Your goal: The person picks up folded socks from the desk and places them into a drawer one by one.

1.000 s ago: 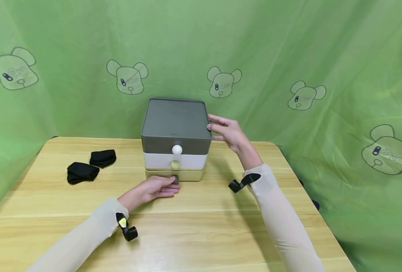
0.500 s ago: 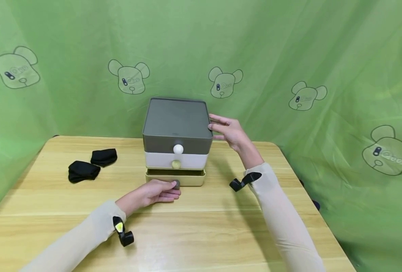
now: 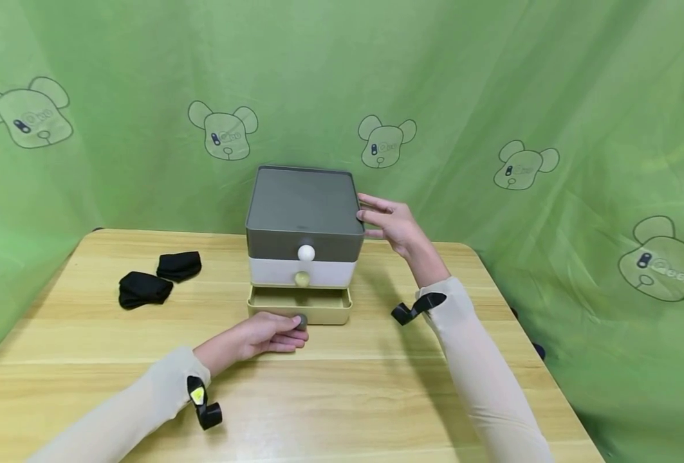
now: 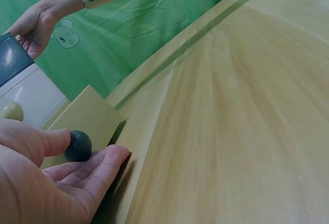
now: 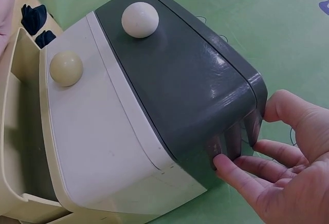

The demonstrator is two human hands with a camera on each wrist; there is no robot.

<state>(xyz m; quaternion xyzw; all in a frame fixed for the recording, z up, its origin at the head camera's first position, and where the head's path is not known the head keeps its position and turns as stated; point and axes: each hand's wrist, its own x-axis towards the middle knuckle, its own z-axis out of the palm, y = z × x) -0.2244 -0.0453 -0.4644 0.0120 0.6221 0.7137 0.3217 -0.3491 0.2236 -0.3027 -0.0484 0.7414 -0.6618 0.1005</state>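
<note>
A small stacked drawer box (image 3: 305, 200) stands on the table, with a grey top tier, a white middle and a yellow-beige bottom. Its bottom drawer (image 3: 330, 315) is partly pulled out. My left hand (image 3: 258, 335) pinches that drawer's round dark grey knob (image 4: 78, 146) between thumb and fingers. On the box's right side rest the fingertips of my right hand (image 5: 288, 167), its fingers extended and the thumb at the upper edge. The white knob (image 5: 140, 20) and the beige knob (image 5: 66, 69) sit on the upper two drawers, which are closed. Inside the bottom drawer, the visible part shows bare walls.
Two folded black cloth pieces (image 3: 145, 290) lie on the wooden table (image 3: 342, 399) left of the box. A green curtain (image 3: 318, 77) with printed bear heads hangs behind the table and along its sides.
The bottom drawer has slid out toward me from closed, my left hand moving with its knob. My right hand keeps its place at the box's side.
</note>
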